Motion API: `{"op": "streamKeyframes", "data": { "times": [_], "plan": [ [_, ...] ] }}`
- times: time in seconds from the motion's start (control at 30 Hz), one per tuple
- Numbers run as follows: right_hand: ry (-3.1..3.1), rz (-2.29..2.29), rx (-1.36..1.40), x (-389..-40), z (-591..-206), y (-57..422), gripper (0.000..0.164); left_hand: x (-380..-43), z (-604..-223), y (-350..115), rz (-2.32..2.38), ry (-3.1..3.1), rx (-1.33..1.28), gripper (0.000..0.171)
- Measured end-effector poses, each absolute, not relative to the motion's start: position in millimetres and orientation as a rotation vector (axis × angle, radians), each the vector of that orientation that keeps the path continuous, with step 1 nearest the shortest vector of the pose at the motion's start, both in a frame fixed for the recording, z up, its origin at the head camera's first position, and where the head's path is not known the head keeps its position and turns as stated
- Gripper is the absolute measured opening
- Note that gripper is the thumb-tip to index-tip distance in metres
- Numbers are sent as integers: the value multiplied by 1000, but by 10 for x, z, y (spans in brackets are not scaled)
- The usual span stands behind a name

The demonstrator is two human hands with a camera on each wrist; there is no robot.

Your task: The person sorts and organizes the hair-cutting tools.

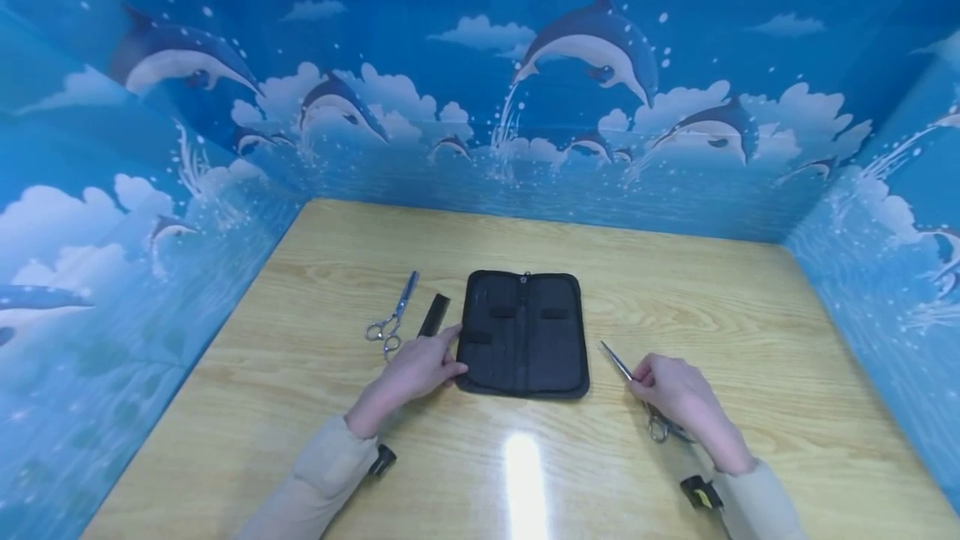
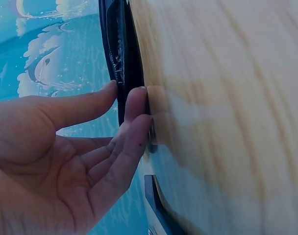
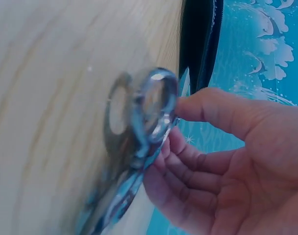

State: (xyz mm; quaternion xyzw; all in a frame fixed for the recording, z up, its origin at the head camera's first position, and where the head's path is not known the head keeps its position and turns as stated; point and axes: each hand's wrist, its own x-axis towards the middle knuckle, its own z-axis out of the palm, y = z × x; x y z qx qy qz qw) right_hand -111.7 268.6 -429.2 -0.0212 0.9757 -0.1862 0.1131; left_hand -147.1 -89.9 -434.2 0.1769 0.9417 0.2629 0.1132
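A black zip case (image 1: 555,357) lies spread flat on the table. My left hand (image 1: 422,363) is at its left edge; in the left wrist view the thumb meets the case edge (image 2: 120,54) and the fingertips lie against its table side, pinching it. To the right of the case, my right hand (image 1: 678,390) pinches a pair of silver scissors (image 1: 617,359) near the middle, blades toward the case. Its shiny finger ring (image 3: 171,90) shows large in the right wrist view. A black comb (image 1: 435,313) lies beside my left hand, partly covered by it.
Left of the comb lie thinning scissors (image 1: 403,300) with silver finger rings. The case carries small elastic loops and pockets inside. Dolphin-printed blue walls (image 1: 480,165) border the wooden table (image 1: 675,282) at the back and both sides.
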Motion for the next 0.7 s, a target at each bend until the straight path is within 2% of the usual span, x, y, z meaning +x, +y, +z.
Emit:
{"op": "streamKeyframes", "data": {
  "times": [0.27,0.5,0.7],
  "plan": [
    [2979,-660,-169,-1119,-4353,2753,23,-1477,-4339,-905,774,2757,507,66],
    [2992,-704,-156,-1128,-4381,2775,29,-1468,-4318,-916,810,2748,501,65],
    [2987,-748,-159,-1144,-4382,2798,30,-1492,-4330,-941,880,2763,494,56]
  ]
}}
